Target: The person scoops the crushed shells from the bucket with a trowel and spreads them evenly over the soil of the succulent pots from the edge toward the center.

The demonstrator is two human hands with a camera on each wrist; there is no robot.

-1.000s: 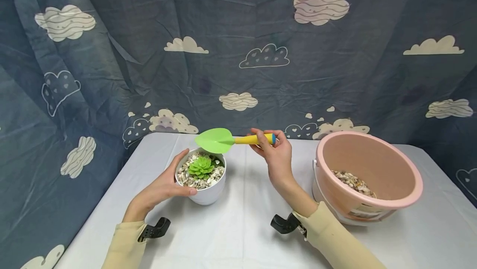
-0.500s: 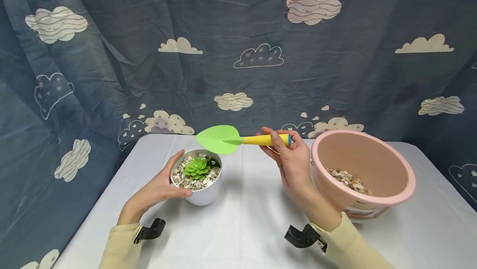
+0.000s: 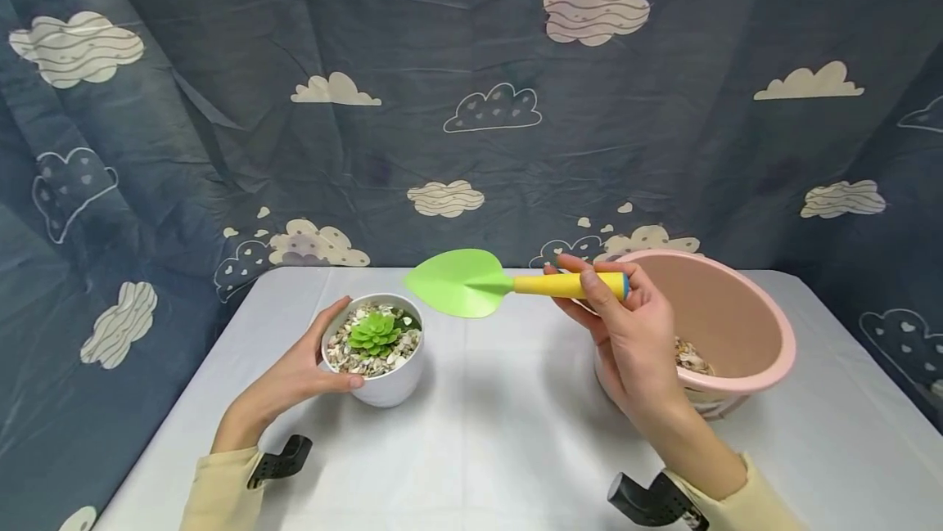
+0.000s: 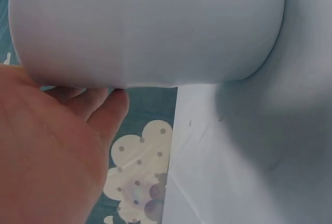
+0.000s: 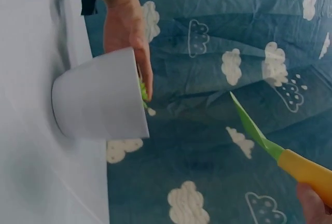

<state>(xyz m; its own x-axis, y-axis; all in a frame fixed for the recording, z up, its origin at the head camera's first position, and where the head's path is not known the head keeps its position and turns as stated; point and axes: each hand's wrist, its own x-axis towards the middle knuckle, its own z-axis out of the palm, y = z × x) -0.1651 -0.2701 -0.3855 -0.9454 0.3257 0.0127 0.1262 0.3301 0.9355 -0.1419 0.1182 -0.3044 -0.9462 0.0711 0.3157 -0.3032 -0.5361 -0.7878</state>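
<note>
Trowel [image 3: 508, 287] rightward, in right hand [image 3: 626, 335]

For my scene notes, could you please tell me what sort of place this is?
Probably a makeshift indoor set: a white-covered table backed by a cloud-print curtain, set for potting with a white succulent pot and a pink pebble bucket.
</note>
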